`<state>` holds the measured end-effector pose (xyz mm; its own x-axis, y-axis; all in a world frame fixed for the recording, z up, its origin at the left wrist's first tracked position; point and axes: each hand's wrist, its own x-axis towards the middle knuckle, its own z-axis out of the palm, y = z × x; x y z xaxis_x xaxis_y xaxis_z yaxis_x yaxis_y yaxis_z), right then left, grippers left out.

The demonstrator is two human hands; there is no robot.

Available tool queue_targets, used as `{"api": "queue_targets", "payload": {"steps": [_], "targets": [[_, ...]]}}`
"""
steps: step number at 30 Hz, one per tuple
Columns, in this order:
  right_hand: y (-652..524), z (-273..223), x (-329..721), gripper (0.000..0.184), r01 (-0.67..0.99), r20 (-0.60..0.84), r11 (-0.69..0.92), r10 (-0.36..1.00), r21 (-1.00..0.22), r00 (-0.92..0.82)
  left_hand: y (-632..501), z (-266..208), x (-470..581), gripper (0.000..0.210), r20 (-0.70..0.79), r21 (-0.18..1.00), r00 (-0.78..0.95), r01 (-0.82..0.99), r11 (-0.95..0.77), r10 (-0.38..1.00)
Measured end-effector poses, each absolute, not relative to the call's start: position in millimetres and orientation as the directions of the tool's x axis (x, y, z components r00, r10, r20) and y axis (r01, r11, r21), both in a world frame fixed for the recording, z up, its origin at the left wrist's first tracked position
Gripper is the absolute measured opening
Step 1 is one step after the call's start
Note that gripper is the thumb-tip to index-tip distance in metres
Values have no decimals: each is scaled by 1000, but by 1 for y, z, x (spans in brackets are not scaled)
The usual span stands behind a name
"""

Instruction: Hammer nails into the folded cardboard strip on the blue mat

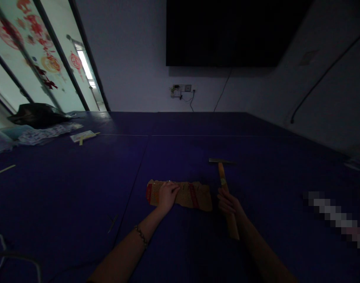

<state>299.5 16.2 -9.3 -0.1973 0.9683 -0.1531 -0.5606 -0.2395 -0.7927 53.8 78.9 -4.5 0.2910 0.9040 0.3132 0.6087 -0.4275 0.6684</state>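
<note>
In my right hand (228,201) is a hammer (222,173), gripped around its wooden handle. Its metal head points away from me, and the handle's end sticks out below my palm. My left hand (168,194) rests on a long, flat tan piece (184,192) with red bands and ragged edges, lying on the dark blue surface. The left fingers and thumb are drawn together near its upper edge; whatever is between them is too small and dim to make out. The hammer is just right of the tan piece, apart from it.
The dark blue surface (174,153) spreads toward the wall. Pale papers (83,136), a clear plastic heap (47,133) and a black bag (38,114) are at the far left. A thin metal item (112,224) lies left of my arm. Cables (15,255) curl at lower left.
</note>
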Motion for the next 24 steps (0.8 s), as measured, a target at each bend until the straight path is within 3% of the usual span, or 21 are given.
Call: {"api": "queue_targets", "payload": {"steps": [7, 12, 18, 24], "targets": [[-9, 24, 272, 40, -428, -279, -349, 935, -834, -219, 79, -4, 54, 16, 311, 652, 311, 617, -440, 898], [-56, 51, 207, 38, -158, -420, -417, 907, -895, -19, 79, -4, 54, 14, 315, 635, 315, 631, -446, 895], [-69, 67, 170, 27, 104, -338, -347, 936, -932, 96, 80, -6, 55, 15, 320, 643, 301, 628, -439, 898], [-64, 60, 169, 18, 202, -288, -305, 951, -931, 109, 79, -3, 55, 15, 310, 637, 305, 637, -434, 901]]}}
